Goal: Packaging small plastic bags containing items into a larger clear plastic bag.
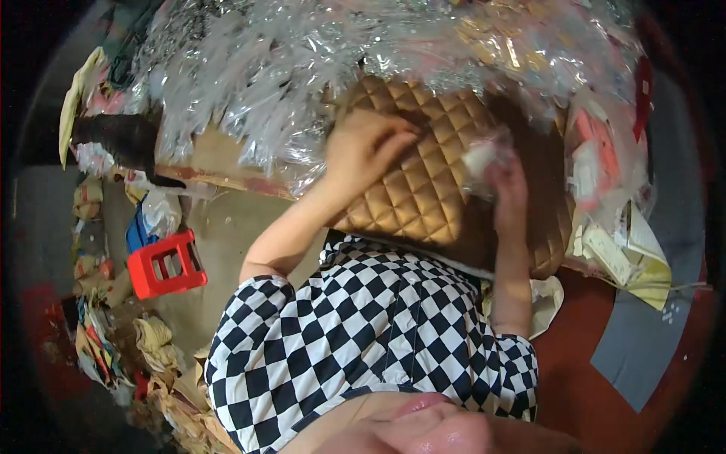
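Observation:
A gold-brown quilted cushion [423, 174] lies on the work surface in front of me. My left hand [367, 147] rests on its upper left part, fingers curled against the quilted fabric. My right hand [505, 181] is at the cushion's right side, closed on a small white packet in clear plastic [484, 155]. A heap of crinkled clear plastic bags [287, 68] covers the surface behind the cushion. My black-and-white checked clothing [370, 325] fills the lower middle.
A red plastic stool [166, 265] stands on the floor at left, beside paper and cardboard scraps [144, 340]. A dark object [121, 140] sits on the surface's left end. Papers and packaged items [612, 219] are piled at right.

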`<state>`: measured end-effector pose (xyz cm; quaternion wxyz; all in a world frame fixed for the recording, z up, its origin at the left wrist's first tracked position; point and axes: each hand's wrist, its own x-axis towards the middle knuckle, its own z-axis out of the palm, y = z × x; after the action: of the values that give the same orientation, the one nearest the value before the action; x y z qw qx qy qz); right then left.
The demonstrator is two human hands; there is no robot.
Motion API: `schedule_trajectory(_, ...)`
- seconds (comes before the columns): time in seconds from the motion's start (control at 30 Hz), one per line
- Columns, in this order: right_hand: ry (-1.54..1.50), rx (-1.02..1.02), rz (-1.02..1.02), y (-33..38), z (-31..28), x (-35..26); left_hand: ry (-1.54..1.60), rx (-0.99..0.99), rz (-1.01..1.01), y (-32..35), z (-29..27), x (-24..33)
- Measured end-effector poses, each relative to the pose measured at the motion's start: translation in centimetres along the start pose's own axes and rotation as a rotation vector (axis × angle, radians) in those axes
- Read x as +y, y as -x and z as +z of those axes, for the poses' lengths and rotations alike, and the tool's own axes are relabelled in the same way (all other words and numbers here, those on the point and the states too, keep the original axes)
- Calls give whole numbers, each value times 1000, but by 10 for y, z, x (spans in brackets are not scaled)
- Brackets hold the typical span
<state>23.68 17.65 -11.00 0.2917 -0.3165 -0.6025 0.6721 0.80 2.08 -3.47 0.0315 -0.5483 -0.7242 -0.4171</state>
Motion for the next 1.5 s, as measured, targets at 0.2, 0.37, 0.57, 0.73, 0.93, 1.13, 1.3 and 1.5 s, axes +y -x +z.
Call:
schedule_trajectory(0.2,55,129,37,-5,-18,6,-672,82,-24,-35,-36,-129)
schedule_trajectory(0.37,-18,148,107,3,-24,9,-626,42,123,-85,-58,-121)
schedule_trajectory(0.57,58,149,70,-3,-27,25,-649,9,381,-101,-79,-45)
schedule_trajectory(0.73,-40,124,2,-1,-31,34,-389,-80,169,-77,-52,-21)
schedule_trajectory(0.93,-2,173,-60,0,-26,35,-622,-104,365,-48,-31,-53)
schedule_trajectory(1.13,9,235,-104,-20,-12,-7,-393,-353,-269,-32,-28,-79)
schedule_trajectory(1.3,128,128,-251,-53,34,-81,273,-468,-41,-34,-18,-54)
schedule_trajectory(1.5,603,-361,-742,-57,58,-118,285,-399,121,-31,-37,22)
